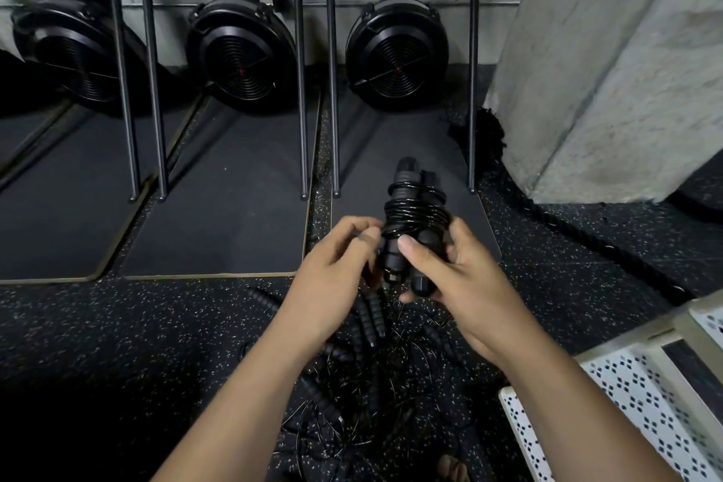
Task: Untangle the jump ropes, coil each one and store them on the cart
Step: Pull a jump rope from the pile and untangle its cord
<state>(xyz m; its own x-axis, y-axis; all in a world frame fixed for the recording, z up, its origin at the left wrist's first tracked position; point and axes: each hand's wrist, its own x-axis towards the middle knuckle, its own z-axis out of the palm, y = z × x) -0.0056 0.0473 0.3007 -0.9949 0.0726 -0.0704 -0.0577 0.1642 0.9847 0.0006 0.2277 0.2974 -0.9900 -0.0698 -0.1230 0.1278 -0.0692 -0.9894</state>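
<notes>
A black jump rope (pixel 414 213) is wound in tight turns around its two handles, which stand side by side and upright. My right hand (pixel 454 270) grips the lower part of this bundle, thumb across the front. My left hand (pixel 332 266) touches the bundle's left side, pinching the cord end with its fingertips. Below my hands, a tangled pile of black jump ropes (pixel 367 376) with several ribbed handles lies on the speckled floor. The white perforated cart (pixel 626 399) stands at the lower right.
Three rowing machines with black fan housings (pixel 397 55) stand upright against the back wall on dark mats. A concrete pillar (pixel 610 63) rises at the right, with a thick black battle rope (pixel 563 223) curling round its base.
</notes>
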